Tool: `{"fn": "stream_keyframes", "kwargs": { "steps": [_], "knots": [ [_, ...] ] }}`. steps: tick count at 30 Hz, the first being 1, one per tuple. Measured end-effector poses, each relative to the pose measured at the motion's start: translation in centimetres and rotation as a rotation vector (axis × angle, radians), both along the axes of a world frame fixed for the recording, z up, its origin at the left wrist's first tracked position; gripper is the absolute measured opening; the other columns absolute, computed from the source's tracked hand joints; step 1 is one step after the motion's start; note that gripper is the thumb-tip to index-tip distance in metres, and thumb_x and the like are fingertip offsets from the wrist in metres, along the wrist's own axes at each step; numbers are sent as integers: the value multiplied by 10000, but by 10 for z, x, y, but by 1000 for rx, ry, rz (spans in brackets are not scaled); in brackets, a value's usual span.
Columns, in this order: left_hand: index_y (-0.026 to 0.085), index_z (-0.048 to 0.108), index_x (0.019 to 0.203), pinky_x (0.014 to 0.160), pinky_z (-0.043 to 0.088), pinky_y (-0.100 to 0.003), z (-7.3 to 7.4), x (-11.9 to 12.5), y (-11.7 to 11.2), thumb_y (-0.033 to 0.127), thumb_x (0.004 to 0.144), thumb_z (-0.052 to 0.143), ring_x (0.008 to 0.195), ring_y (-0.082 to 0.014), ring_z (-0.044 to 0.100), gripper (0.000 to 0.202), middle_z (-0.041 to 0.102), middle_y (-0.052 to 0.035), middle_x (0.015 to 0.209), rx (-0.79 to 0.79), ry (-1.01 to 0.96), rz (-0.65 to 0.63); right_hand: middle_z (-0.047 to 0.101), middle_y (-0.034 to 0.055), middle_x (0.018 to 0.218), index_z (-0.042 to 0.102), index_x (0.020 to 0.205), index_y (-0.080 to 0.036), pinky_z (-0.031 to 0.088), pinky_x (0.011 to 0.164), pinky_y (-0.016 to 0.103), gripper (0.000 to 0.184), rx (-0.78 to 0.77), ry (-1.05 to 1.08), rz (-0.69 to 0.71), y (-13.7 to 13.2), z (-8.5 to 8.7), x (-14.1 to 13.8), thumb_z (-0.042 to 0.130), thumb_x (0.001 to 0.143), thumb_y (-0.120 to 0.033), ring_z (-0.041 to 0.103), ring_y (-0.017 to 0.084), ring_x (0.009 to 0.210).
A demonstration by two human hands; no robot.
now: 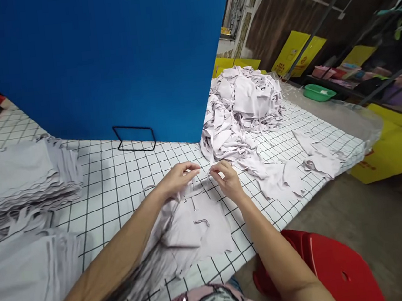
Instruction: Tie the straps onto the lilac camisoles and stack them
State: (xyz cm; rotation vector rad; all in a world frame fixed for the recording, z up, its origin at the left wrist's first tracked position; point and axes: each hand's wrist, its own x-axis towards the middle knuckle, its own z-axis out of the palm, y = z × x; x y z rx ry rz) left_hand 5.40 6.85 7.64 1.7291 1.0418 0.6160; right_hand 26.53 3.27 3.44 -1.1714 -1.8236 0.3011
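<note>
My left hand (177,179) and my right hand (227,179) are raised close together over the front of the table, fingertips facing each other. Thumb and forefinger of the left are drawn together; anything between them is too small to make out. The right pinches too, with a small whitish bit at its fingertips that I cannot name. Below both hands lies a pale lilac-white cut fabric piece (209,228), partly behind my left forearm and loose hair. On this cloth rests a small curled grey strip (201,222).
Stacked pale fabric pieces (13,175) fill the left side. A large blue board (105,60) stands behind a black wire stand (135,138). A heap of pale cloth (249,97) lies back right, scraps (320,157) beyond. A red stool (335,265) is at the right.
</note>
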Motion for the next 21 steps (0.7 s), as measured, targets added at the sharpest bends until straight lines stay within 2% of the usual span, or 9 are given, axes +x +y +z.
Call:
{"fn": "stream_keyframes", "kwargs": {
  "steps": [2,4,8,11,15,21],
  "knots": [
    [189,711,1059,843,487,-308,1,10,-1,439,807,641,1001,-218,639,362,709,-79,1092,1,-84,-69,561,17,801,638,892,-229,436,752,328,74,-3,56,4,-3,3,-3,574,928,-236,527,170,774],
    [174,731,974,867,481,-314,-1,16,-3,406,789,669,979,-217,652,302,727,-77,1023,4,-121,-63,569,18,804,632,890,-228,436,754,333,70,-6,77,-18,-6,4,-4,571,925,-226,526,173,781],
    [161,725,803,796,476,-301,-4,18,-8,389,840,603,835,-198,659,261,726,-47,825,69,-124,0,584,27,815,633,889,-226,433,760,343,89,-22,55,-59,-11,3,-6,556,931,-236,534,179,789],
    [164,704,801,753,463,-287,-2,14,-11,377,848,586,800,-187,640,248,706,-30,792,123,-97,-2,596,26,820,635,889,-227,423,778,351,86,-34,18,-84,-14,4,-8,564,933,-249,541,181,803],
    [169,652,790,668,434,-262,1,6,-11,418,870,555,742,-164,600,278,678,-22,785,106,-81,69,589,26,811,614,865,-219,409,775,352,96,-28,-17,-94,-16,7,-5,554,936,-242,533,180,797],
    [169,600,757,589,382,-229,3,-17,-13,435,866,567,626,-114,499,290,618,-4,758,90,-138,191,543,20,810,569,840,-211,410,769,334,102,-57,99,-108,-26,9,10,542,934,-239,502,172,792]
  ]
}}
